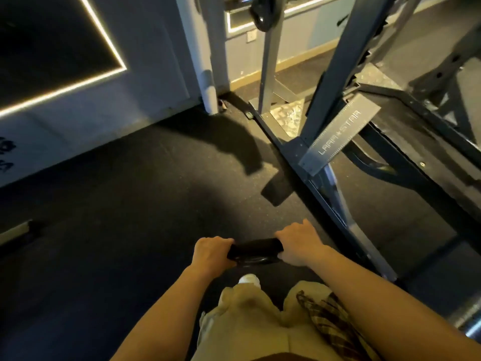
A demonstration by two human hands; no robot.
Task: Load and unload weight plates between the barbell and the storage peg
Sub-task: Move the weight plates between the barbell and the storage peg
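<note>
Both hands grip one black weight plate (253, 252) edge-on above the dark rubber floor (117, 204): left hand (212, 252) curled round its left rim, right hand (299, 246) round its right rim. Rack frame (335, 142) stands far right.

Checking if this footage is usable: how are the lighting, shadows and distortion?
Head view: dim, warm light; the weight plate held by the left hand and right hand is nearly black, detail lost; a heavy shadow lies on the floor ahead; wide-angle bending tilts the rack upright; LED strip glares.
</note>
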